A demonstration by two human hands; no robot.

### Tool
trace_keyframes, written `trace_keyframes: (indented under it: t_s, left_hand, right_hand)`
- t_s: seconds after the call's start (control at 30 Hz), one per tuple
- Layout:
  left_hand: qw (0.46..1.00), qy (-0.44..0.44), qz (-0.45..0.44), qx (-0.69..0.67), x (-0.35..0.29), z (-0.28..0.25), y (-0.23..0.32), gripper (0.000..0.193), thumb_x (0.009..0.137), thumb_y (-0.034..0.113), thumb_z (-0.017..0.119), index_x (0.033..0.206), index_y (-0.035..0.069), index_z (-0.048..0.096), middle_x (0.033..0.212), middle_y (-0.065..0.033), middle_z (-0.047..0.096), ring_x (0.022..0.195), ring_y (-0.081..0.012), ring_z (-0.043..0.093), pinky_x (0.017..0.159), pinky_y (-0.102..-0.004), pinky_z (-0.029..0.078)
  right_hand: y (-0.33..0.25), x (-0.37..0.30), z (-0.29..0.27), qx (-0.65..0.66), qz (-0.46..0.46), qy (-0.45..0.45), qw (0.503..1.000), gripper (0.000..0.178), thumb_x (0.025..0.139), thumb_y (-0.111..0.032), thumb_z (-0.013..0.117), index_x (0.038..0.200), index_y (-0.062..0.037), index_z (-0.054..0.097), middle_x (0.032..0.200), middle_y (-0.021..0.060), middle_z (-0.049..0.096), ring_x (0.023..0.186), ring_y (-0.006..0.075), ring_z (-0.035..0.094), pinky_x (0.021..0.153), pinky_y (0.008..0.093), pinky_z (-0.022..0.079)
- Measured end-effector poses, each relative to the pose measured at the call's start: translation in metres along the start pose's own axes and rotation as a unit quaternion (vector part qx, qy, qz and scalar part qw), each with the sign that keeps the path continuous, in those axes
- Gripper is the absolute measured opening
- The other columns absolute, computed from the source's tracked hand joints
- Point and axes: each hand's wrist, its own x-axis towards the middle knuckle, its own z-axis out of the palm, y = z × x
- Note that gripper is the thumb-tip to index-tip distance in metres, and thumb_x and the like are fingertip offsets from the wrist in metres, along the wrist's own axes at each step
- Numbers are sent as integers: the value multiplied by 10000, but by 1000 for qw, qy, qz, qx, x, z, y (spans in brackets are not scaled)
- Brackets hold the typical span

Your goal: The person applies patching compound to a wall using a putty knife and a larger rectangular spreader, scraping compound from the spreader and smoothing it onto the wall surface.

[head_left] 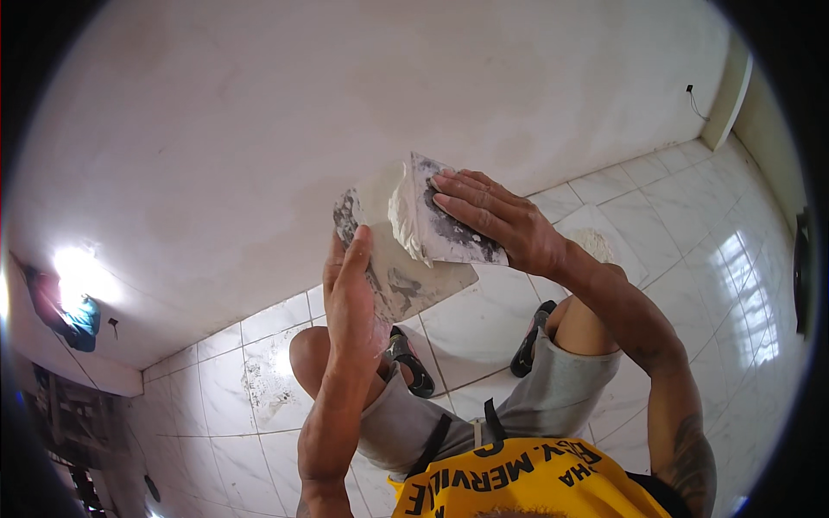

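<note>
Step in hand, as I judge it: gathering white paste (404,216) between two flat blades. My left hand (350,289) grasps the left blade (419,289), thumb on the near face and fingers passing behind it. My right hand (501,216) grasps the right blade (453,240), fingers laid flat along its upper face; its thumb is hidden. The paste forms a ridge along the left edge of the right blade, above the left blade. Whether the two blades touch beneath it, I cannot tell. Both blades are in front of my knees, between me and the wall (285,112).

The next move calls for a firm grip on both blades and a shallow angle, so that the ridge stays on the metal and does not drop to the tiled floor (466,319).

Count: blades, two; ridges of paste on them, one; heaps of pale material (592,243) beyond my right forearm, one; dark shoes (418,371), two; bright lamps (82,269) at far left, one. Floor tiles run out of view and cannot be fully counted.
</note>
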Motion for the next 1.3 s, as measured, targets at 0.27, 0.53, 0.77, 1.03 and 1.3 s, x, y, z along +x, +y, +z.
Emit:
trace_keyframes:
  t_s: [0.27, 0.53, 0.77, 1.03, 1.3]
  left_hand:
    - [1000, 8, -7, 7, 3, -3, -1, 402, 942, 200, 468, 1281, -8, 410, 1150, -112, 554, 1036, -200, 572, 854, -329, 486]
    - [1000, 15, -13, -20, 12, -9, 7, 408, 934, 239, 493, 1274, 22, 437, 1144, -97, 559, 1023, -193, 575, 837, -318, 489]
    - [997, -16, -46, -57, 14, -8, 0, 365, 938, 226, 486, 1241, 25, 468, 1104, -80, 588, 963, -164, 606, 811, -303, 511]
    - [993, -32, -73, -86, 10, 2, 10, 359, 944, 201, 466, 1233, -12, 472, 1117, -102, 587, 988, -179, 601, 843, -308, 497]
    - [997, -2, -52, -64, 7, -16, 18, 393, 948, 195, 458, 1275, -21, 435, 1149, -126, 572, 1033, -204, 586, 885, -331, 479]
  right_hand:
    - [21, -20, -6, -14, 127, -41, 991, 635, 752, 78, 604, 1332, -122, 439, 1354, 114, 459, 1272, 289, 419, 1053, 398, 397]
    - [-1, -13, -27, 179, 477, -34, 860, 314, 910, -36, 477, 1220, -50, 527, 780, 112, 608, 636, 223, 531, 602, 291, 455]
    - [-33, 15, -35, 184, 269, 21, 945, 472, 845, 7, 548, 1300, -91, 469, 1045, 109, 589, 861, 248, 560, 734, 304, 494]
    - [-27, 21, -3, 88, 3, 51, 995, 762, 698, 33, 683, 1372, -172, 392, 1432, 77, 361, 1304, 276, 369, 1076, 437, 367]
    - [19, -19, -16, -44, 112, -105, 987, 793, 649, 161, 607, 1351, -159, 422, 1424, 62, 375, 1302, 275, 368, 1092, 422, 351]
